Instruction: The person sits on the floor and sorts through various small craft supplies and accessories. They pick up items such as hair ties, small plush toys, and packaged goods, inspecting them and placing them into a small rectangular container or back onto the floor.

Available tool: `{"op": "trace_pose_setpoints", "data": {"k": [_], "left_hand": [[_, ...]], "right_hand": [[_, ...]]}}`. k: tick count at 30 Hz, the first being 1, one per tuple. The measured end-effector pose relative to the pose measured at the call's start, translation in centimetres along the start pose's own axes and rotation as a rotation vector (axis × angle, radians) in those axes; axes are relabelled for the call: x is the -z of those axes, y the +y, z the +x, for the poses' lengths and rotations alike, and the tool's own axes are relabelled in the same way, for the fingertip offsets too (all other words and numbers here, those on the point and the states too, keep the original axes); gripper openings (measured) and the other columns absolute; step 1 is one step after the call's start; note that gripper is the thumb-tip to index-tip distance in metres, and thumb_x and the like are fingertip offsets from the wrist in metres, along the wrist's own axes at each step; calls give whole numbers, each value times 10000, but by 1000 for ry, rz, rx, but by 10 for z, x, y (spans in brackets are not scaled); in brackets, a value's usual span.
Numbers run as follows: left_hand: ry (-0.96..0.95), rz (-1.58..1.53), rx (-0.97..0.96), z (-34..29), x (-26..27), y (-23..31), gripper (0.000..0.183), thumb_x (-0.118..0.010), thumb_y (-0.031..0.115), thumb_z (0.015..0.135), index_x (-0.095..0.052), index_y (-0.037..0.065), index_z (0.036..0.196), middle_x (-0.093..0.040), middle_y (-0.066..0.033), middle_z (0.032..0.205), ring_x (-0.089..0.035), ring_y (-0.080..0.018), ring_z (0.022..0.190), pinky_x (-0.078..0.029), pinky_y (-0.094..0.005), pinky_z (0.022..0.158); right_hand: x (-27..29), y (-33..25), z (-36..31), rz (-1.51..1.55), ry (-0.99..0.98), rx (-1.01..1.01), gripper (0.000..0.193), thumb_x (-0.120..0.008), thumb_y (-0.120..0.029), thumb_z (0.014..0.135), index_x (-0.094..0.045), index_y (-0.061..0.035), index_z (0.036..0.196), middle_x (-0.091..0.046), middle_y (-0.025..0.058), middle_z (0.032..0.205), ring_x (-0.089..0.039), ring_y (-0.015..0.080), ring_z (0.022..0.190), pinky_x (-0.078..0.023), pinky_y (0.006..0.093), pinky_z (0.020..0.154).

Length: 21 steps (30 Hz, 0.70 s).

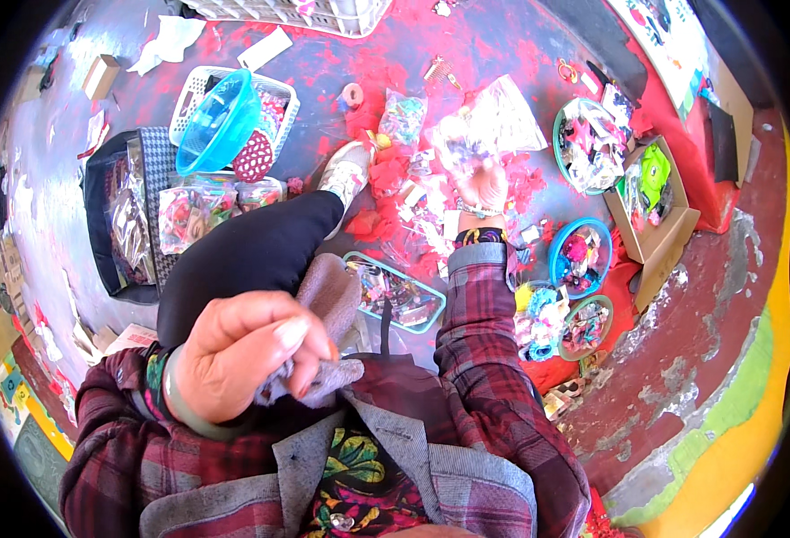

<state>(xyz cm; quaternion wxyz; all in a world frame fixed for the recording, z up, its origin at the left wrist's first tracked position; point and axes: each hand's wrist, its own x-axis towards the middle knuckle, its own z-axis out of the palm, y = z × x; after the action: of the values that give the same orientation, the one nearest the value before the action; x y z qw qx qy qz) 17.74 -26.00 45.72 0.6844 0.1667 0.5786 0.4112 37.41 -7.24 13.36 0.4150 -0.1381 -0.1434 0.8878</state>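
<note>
Close to my chest, my left hand [251, 354] is closed, thumb and fingers pinching a soft grey piece of fabric [330, 377]. Another fuzzy mauve-grey piece of cloth [330, 291] lies just beyond it, by my knee. My right arm stretches forward over the floor. At its end my right hand [482, 186] grips the near edge of a clear plastic bag [513, 117] with pale contents; glare washes out the fingertips. Beside that bag lies a smaller clear bag [404, 117] with coloured bits, and white and red scraps [417, 202] are strewn under my wrist.
A turquoise basket [211, 121] leans in a white basket at the left, near a checked box [154, 193]. On the right stand a round basket [558, 148], a blue basket [554, 269], and a cardboard box [668, 238]. A shallow tray [431, 323] lies between my legs.
</note>
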Motion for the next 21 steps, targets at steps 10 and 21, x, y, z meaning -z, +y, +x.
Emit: {"op": "trace_pose_setpoints", "data": {"k": [10, 21], "left_hand": [[-138, -200, -163, -9, 18, -25, 244, -384, 105, 891, -545, -66, 827, -538, -73, 685, -471, -101, 554, -375, -225, 542], [-260, -73, -235, -8, 19, -34, 238, -377, 161, 913, -525, -26, 926, -555, -72, 780, -542, -133, 749, -418, -252, 693]], "right_hand": [[-93, 10, 4, -23, 257, 26, 617, -474, -538, 797, -382, -123, 1244, -497, 68, 1176, -498, 277, 1055, -427, 502, 857], [-177, 10, -32, -205, 141, 21, 450, -571, -315, 811, -463, -46, 1155, -555, 91, 1092, -544, 241, 994, -449, 417, 847]]}}
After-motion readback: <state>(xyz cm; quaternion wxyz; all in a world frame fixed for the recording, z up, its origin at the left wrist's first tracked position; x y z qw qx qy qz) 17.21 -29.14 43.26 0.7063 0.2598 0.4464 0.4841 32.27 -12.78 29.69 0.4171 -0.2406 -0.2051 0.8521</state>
